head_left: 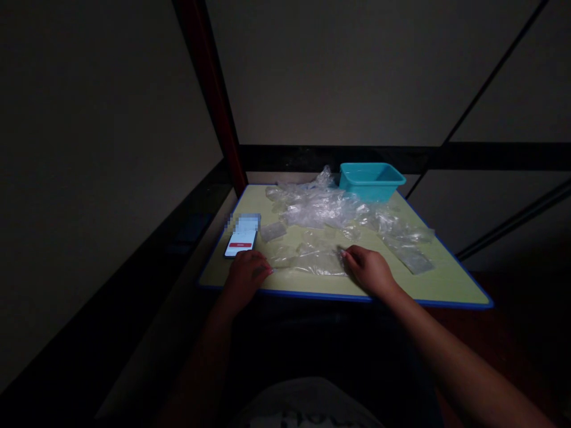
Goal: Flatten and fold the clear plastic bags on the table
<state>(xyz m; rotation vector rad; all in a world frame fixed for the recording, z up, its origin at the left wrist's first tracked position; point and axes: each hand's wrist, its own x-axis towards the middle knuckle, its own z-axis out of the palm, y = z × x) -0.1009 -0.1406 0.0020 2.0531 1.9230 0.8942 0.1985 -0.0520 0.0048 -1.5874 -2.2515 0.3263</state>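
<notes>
A clear plastic bag (314, 258) lies spread out near the front edge of the table. My left hand (247, 272) pinches its left end between thumb and fingers. At the bag's right end, my right hand (366, 267) is closed with thumb and forefinger together on the plastic. Behind it rests a crumpled heap of clear plastic bags (321, 205). A small flat piece of clear plastic (273, 230) lies left of the heap, and another flattened bag (413, 258) is to the right of my right hand.
A phone (241, 241) with a lit screen lies at the table's left side, just beyond my left hand. At the back right stands a turquoise plastic bin (372, 183). The pale yellow table (455, 288) has a blue edge, and a wall (334, 77) rises behind it.
</notes>
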